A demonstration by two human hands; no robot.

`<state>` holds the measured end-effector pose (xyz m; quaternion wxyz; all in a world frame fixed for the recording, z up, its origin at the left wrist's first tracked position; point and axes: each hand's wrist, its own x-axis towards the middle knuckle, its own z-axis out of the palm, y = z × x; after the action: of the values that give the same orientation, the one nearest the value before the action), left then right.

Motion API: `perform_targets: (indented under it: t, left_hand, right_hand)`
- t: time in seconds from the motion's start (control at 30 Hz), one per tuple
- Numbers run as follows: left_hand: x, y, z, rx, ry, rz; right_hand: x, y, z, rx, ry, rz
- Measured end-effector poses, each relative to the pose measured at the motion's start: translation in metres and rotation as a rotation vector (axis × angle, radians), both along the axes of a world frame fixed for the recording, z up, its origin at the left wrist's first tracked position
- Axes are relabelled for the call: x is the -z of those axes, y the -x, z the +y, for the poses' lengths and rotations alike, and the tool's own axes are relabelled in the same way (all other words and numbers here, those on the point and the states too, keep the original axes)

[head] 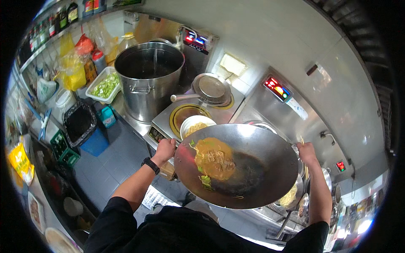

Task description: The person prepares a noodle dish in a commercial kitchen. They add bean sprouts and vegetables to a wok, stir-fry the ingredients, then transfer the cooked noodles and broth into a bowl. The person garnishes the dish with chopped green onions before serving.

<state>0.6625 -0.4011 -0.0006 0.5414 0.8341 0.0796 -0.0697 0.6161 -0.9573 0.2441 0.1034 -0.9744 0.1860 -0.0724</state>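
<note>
A large metal wok (269, 151) hangs between my two hands, tilted to the left. My left hand (166, 150) grips its left handle, and a black watch is on that wrist. My right hand (306, 151) is closed at the right handle and also holds a pair of wooden chopsticks (304, 167). Brown broth with some noodles and green leaves (215, 159) has gathered in the wok's left side. Just beyond the left rim stands a white bowl (186, 123) with noodles (196, 127) in it, partly hidden by the wok.
A tall steel stockpot (148, 98) stands behind on the left, beside a white tub of chopped greens (106, 86). A frying pan (210, 87) rests on the cooktop. At lower right is a bowl of noodles (288, 196). A lined blue bin (95, 142) is on the floor.
</note>
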Motion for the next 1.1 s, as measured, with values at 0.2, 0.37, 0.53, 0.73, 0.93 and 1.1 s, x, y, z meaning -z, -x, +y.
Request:
perform_targets:
  t: [0.2, 0.37, 0.53, 0.73, 0.93, 1.1]
  left_hand:
    - [0.037, 0.001, -0.006, -0.071, 0.003, -0.043]
    - [0.055, -0.002, -0.023, -0.135, 0.119, 0.053]
    - [0.059, 0.004, -0.048, -0.172, 0.334, 0.192]
    - [0.074, 0.008, -0.061, -0.058, 0.374, 0.070]
    - [0.047, 0.024, -0.084, -0.252, 0.823, 0.270]
    - [0.033, 0.029, -0.098, -0.282, 0.971, 0.390]
  right_hand:
    - [-0.047, -0.040, 0.021, -0.073, 0.088, -0.016]
    - [-0.101, -0.071, 0.074, -0.075, 0.035, -0.013]
    - [-0.116, -0.110, 0.058, -0.131, 0.011, -0.006]
    - [-0.142, -0.154, 0.082, -0.158, -0.031, 0.036]
    - [-0.165, -0.186, 0.096, -0.207, -0.022, 0.057]
    - [-0.190, -0.203, 0.139, -0.212, 0.110, 0.083]
